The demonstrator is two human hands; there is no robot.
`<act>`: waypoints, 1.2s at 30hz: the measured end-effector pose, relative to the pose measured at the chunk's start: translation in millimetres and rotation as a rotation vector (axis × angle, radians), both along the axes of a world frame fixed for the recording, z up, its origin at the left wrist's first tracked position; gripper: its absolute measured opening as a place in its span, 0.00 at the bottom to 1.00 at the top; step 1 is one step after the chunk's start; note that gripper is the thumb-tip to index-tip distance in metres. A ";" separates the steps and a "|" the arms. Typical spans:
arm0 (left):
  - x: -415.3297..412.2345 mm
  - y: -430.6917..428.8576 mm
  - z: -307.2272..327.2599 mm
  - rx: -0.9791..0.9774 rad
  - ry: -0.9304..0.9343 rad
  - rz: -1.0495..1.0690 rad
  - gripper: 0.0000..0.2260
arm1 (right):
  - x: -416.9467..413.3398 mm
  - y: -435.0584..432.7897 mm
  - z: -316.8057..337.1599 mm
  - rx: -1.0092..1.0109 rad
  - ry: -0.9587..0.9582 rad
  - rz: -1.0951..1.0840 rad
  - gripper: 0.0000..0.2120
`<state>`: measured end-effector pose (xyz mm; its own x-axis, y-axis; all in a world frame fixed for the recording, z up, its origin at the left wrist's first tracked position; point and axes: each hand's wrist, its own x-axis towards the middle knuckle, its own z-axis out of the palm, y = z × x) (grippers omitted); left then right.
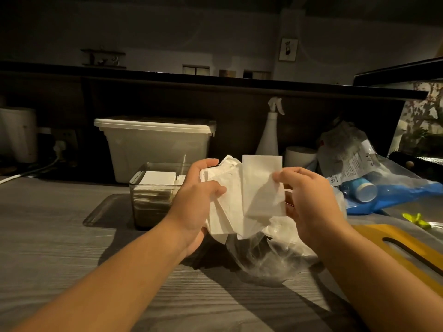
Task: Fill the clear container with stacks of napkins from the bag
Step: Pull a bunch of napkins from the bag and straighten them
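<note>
Dim room, warm light from one side. A person stands at the table (pixel 60 236), both forearms reaching forward.

- Left hand (pixel 199 195): fingers (pixel 206 164) curled round a loose, fanned bundle of napkins (pixel 227 200), held up off the table, edges uneven.
- Right hand (pixel 309 200): thumb and fingertips pinch the right edge of a flat white napkin (pixel 261 185) at the front of that bundle.
- Bag (pixel 268 257): thin clear plastic, crumpled on the table directly under the hands, mouth upward. A few white sheets seem to remain inside; how many I cannot tell.
- Clear container (pixel 141 212): on the table just left of the left hand, open-topped. A squared stack (pixel 158 178) lies in its upper part with more layers below, so it looks more than half full.

Behind: white lidded tub (pixel 155 144), white spray bottle (pixel 269 133). To the right: a blue plastic pack (pixel 388 190) and a yellow cutting board (pixel 407 245).

Step in hand, as I read it: gathering and squaring a handful taken from the bag, not yet loading.

Next move likely calls for tapping the sheets into one aligned stack, then carrying it left and lowering it flat onto the stack in the container. Loose corners could catch on the rim.
</note>
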<state>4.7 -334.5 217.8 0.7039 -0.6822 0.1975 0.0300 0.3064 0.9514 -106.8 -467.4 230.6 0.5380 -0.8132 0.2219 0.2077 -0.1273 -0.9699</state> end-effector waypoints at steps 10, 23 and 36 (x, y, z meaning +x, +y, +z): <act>3.1 0.0 -2.5 -0.014 -0.057 0.017 0.24 | -0.3 5.9 -0.2 -0.145 -0.081 0.209 0.03; 1.0 -0.1 -3.8 -0.068 -0.071 -0.051 0.20 | 7.8 14.5 -20.8 -0.627 0.129 -0.025 0.04; 0.1 -2.9 -11.6 -0.029 -0.571 0.121 0.32 | 7.6 20.1 -17.6 -0.643 0.214 0.032 0.20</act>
